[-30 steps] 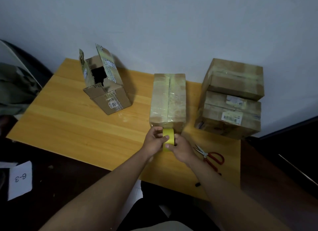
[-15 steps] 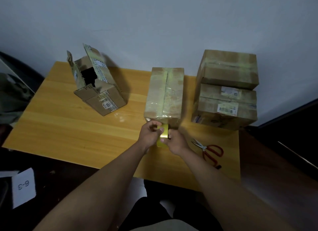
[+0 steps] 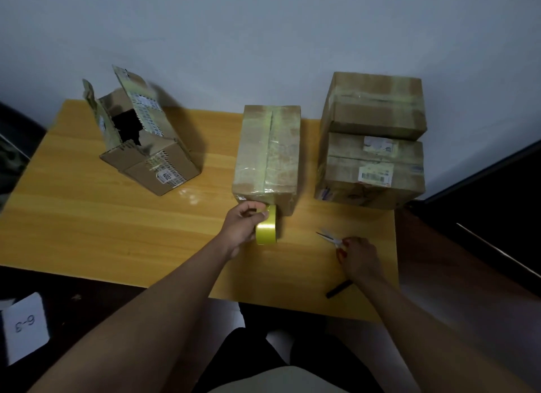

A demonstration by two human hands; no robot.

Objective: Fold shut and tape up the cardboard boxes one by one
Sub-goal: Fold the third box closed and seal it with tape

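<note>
Right hand (image 3: 358, 256) moved off the tape roll (image 3: 266, 227) to 3 o'clock, fingers gripping scissors (image 3: 332, 238), left hand (image 3: 244, 224) holding roll against taped box (image 3: 268, 155) near face, table (image 3: 87, 217) centre.

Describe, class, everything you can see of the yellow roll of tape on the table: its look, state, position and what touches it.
The tape roll is yellow with a glossy face, standing on edge on the wooden table right at the near end of the middle box. The left hand grips it from its left side, thumb over the top. A strip seems to run from it up onto the box, still uncut. The right hand is away from it, at the scissors.
</note>
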